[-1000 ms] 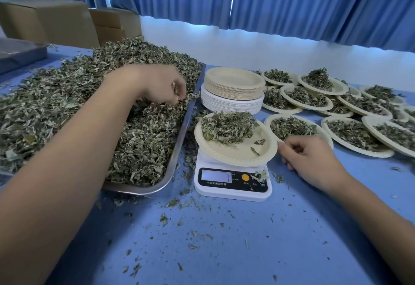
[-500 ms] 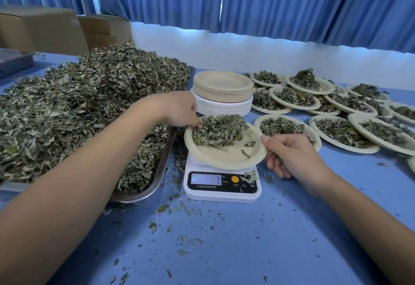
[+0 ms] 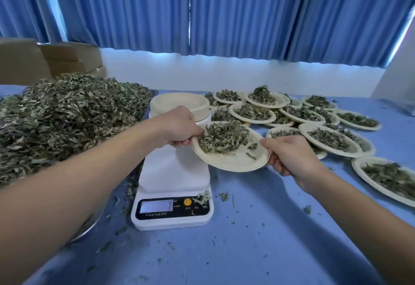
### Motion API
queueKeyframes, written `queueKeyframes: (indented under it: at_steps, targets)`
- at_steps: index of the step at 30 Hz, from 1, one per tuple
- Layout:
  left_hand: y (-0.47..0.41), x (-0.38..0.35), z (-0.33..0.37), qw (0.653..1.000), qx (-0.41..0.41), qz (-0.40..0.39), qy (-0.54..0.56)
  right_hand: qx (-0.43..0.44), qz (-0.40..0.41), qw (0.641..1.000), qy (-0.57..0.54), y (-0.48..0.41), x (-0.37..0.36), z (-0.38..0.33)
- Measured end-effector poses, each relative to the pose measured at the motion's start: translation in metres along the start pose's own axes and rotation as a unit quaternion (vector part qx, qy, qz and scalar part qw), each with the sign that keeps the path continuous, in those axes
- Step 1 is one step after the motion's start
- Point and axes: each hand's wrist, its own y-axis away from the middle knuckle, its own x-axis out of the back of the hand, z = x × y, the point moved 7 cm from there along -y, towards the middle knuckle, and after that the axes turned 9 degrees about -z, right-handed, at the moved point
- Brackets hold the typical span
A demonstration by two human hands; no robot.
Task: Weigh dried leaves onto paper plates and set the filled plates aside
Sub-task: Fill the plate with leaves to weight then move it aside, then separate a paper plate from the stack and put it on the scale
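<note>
A beige paper plate (image 3: pixel 233 161) carrying a heap of dried leaves (image 3: pixel 222 136) is lifted off the white scale (image 3: pixel 173 172) and hangs to its right, tilted toward me. My left hand (image 3: pixel 179 127) pinches its left rim. My right hand (image 3: pixel 289 154) grips its right rim. The scale's platform is bare and its display is lit. A big pile of dried leaves (image 3: pixel 67 118) fills a metal tray (image 3: pixel 87 228) on the left.
A stack of unused paper plates (image 3: pixel 179 105) stands behind the scale. Several filled plates (image 3: pixel 330 138) crowd the blue table (image 3: pixel 247 251) at the right and back. Leaf crumbs lie scattered around the scale. Cardboard boxes (image 3: pixel 69 60) sit at the far left.
My left hand left the leaf pile and took the plate's left rim; my right hand closed on the right rim. Both lifted the plate off the scale and moved it rightward.
</note>
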Motion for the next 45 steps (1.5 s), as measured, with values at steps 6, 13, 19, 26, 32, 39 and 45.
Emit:
queueKeyframes:
  at_steps: [6,13,19,26,32,39,45]
  targets:
    - [-0.046,-0.039,0.043,1.0,0.009,-0.009,0.01,-0.006,0.069,0.985,0.155,-0.022,0.069,0.003]
    - [-0.101,-0.054,0.081,0.999,0.025,0.02,-0.039,-0.029,0.082,0.914,0.397,-0.067,0.109,-0.013]
    - [-0.12,-0.071,0.083,0.997,0.027,-0.003,-0.077,-0.04,0.13,0.848,0.512,-0.084,0.111,-0.029]
    - [-0.12,-0.066,0.08,0.999,-0.017,0.018,-0.046,0.043,0.166,0.833,0.527,-0.065,0.071,-0.058]
    - [-0.079,-0.026,0.089,0.976,-0.147,0.113,-0.112,0.163,0.097,0.86,0.474,-0.025,-0.008,-0.076]
    - [-0.025,0.029,0.054,0.929,-0.16,0.19,-0.275,0.198,-0.003,0.874,0.444,0.009,-0.105,-0.043]
    - [-0.006,0.056,0.01,0.926,-0.13,0.147,-0.323,0.208,-0.026,0.866,0.454,0.015,-0.122,-0.022]
